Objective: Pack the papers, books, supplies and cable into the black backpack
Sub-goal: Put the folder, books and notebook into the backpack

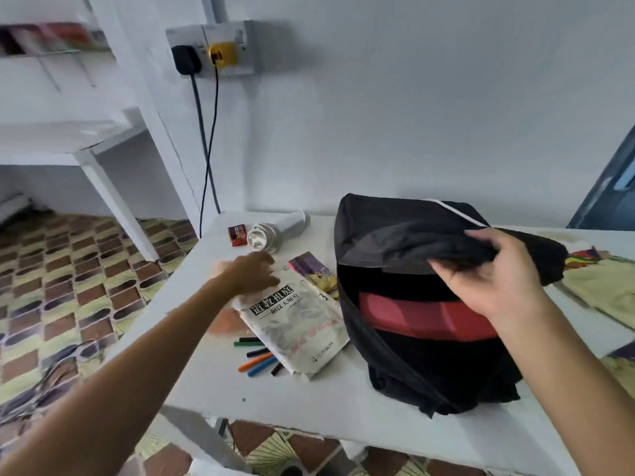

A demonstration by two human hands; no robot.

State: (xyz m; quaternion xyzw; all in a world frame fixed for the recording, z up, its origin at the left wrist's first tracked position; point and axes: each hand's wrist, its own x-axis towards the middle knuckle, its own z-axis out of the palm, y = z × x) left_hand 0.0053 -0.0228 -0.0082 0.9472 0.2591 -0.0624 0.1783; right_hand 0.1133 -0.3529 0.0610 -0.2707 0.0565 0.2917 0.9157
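Soft black cloth is bunched in the fingers (460, 269) of the right hand (494, 273), which grips the top flap of the black backpack (412, 355) and lifts it, so the mouth stands open; something red (422, 317) already lies inside. The bag looks limp and will likely sag if the flap is let go. The left hand (254, 276) is blurred over the top edge of the book (295, 324); I cannot tell if its fingers hold it or only reach. This paperback lies on the white bench (309, 407) just beside the bag; it looks light, bendable and worn, so I would take it by the spine. Coloured pens (257, 359) lie partly under its near side, small and likely to roll. Behind are a white torch (275, 233) and a purple packet (314, 271).
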